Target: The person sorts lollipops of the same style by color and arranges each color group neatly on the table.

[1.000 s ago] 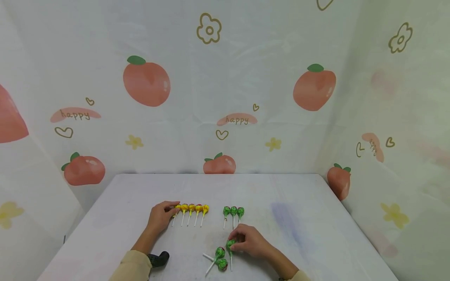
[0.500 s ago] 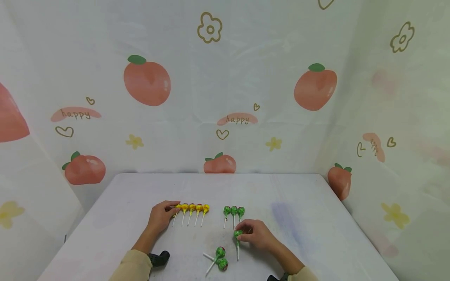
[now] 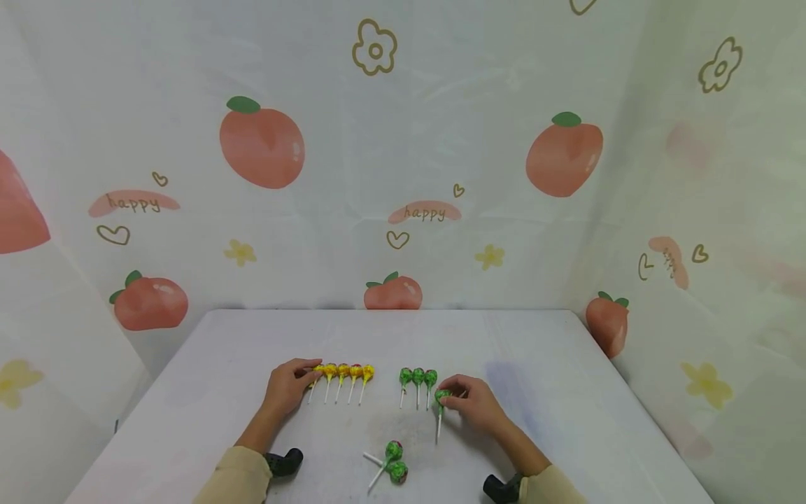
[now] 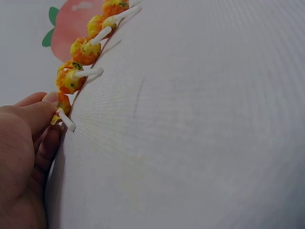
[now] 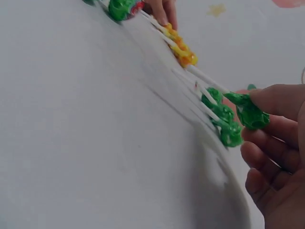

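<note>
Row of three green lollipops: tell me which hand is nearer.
Right. The right hand, pinching another green lollipop, is just right of the row; the left hand is farther left, at the left end of the yellow lollipops.

Fingers (image 5: 267, 145) pinching a green lollipop (image 5: 251, 115), other green lollipops (image 5: 225, 114) beyond, yellow lollipops (image 5: 181, 50) farther off

Right hand (image 3: 476, 404), pinched green lollipop (image 3: 440, 397) shifted forward-right, near green row (image 3: 418, 377).
</note>
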The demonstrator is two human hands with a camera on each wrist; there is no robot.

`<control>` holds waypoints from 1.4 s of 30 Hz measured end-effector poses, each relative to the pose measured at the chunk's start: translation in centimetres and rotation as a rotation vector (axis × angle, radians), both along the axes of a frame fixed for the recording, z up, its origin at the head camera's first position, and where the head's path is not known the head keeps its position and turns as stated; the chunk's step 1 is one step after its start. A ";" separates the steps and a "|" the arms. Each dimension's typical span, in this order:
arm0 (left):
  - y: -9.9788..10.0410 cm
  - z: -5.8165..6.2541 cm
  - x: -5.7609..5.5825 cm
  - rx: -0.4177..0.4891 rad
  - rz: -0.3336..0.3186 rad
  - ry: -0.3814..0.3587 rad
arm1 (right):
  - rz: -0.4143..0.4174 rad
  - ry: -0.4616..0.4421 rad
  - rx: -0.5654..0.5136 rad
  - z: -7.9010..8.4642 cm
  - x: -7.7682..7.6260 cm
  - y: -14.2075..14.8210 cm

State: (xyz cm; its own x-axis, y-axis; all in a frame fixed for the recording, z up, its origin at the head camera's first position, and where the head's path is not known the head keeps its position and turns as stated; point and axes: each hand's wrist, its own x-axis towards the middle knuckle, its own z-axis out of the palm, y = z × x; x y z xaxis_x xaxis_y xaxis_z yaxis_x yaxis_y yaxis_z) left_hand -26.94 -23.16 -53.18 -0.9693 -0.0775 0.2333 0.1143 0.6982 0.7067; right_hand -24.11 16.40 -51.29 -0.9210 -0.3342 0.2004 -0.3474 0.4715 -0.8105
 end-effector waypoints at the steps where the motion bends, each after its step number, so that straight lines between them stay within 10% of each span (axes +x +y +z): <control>1: 0.0 0.0 0.0 -0.002 -0.002 0.001 | -0.017 0.005 -0.016 -0.1 -0.2 0.1; 20: 0.2 0.3 0.1 -0.003 0.001 -0.003 | -0.208 -0.012 -0.014 -1.2 -3.9 0.2; 42: 0.0 0.1 0.0 -0.012 -0.012 0.001 | -0.241 -0.002 0.021 -1.3 -3.6 -0.2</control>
